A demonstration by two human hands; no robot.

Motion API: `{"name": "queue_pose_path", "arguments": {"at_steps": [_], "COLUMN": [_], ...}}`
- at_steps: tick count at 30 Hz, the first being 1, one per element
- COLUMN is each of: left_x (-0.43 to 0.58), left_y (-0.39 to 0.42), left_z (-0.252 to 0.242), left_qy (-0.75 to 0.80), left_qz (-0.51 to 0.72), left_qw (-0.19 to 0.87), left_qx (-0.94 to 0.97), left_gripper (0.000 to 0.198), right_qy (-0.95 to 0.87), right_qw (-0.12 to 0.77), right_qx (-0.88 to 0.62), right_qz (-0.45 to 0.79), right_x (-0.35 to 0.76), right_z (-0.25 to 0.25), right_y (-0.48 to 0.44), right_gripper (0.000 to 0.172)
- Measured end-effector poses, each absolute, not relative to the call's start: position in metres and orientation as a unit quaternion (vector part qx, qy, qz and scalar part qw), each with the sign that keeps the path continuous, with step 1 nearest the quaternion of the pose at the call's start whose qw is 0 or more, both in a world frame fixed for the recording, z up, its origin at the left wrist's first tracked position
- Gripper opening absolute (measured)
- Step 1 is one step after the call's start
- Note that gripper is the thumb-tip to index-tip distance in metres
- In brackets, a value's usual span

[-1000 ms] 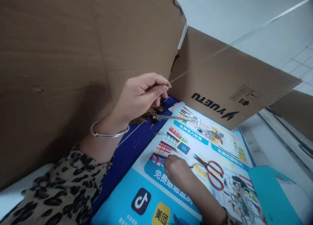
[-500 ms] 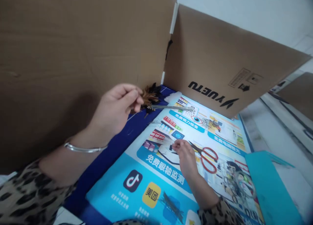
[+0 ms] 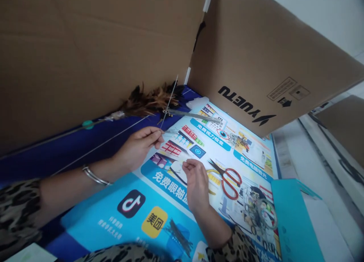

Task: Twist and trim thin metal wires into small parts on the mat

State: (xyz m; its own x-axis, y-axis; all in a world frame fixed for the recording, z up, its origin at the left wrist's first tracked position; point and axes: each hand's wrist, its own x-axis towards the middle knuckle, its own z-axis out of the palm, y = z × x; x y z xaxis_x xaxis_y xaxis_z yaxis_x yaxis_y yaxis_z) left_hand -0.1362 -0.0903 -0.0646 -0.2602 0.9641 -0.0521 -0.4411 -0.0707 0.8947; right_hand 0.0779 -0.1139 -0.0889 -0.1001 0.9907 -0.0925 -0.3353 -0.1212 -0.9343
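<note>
My left hand pinches a thin silver wire that rises toward the cardboard wall. Behind it lies a feather wand of brown and black feathers with a bundle of wires beside it. My right hand rests curled on the printed blue poster, fingertips pinched on something too small to make out. Red-handled scissors lie just right of that hand.
A tall cardboard screen printed "YUETU" walls off the back and left. A pile of small metal rings and parts sits at the lower right, beside a teal box. Dark pins lie on the poster near me.
My left hand came down from the raised position to the table, still holding the wire. The right hand shifted slightly left, away from the scissors. The view has tilted, so the feather wand shows fully.
</note>
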Motion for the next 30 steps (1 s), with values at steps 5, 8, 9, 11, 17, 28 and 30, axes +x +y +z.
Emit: {"name": "queue_pose_path", "arguments": {"at_steps": [5,8,9,11,17,28,30], "left_x": [-0.142,-0.144,-0.143,-0.142,-0.134,-0.110,-0.108], "left_y": [-0.088,-0.087,-0.087,-0.087,-0.086,-0.099,-0.099], "left_z": [-0.074,-0.075,-0.075,-0.075,-0.080,-0.088,-0.089], "left_qy": [0.446,0.453,0.454,0.455,0.442,0.444,0.444], "left_qz": [0.655,0.651,0.650,0.649,0.656,0.630,0.632], "left_qw": [0.520,0.518,0.518,0.521,0.538,0.569,0.566], "left_qx": [0.319,0.320,0.320,0.317,0.291,0.287,0.289], "left_gripper": [0.019,0.020,0.020,0.020,0.023,0.021,0.021], "right_qy": [-0.444,-0.470,-0.478,-0.489,-0.444,-0.437,-0.438], "right_qw": [0.505,0.483,0.478,0.473,0.491,0.493,0.492], "right_qx": [-0.432,-0.458,-0.464,-0.470,-0.463,-0.444,-0.445], "right_qz": [0.601,0.580,0.573,0.563,0.590,0.608,0.607], "right_x": [0.079,0.079,0.079,0.078,0.077,0.063,0.061], "right_z": [-0.095,-0.096,-0.097,-0.096,-0.094,-0.093,-0.094], "right_y": [-0.115,-0.116,-0.116,-0.117,-0.118,-0.128,-0.129], "right_gripper": [0.036,0.036,0.036,0.036,0.038,0.038,0.039]}}
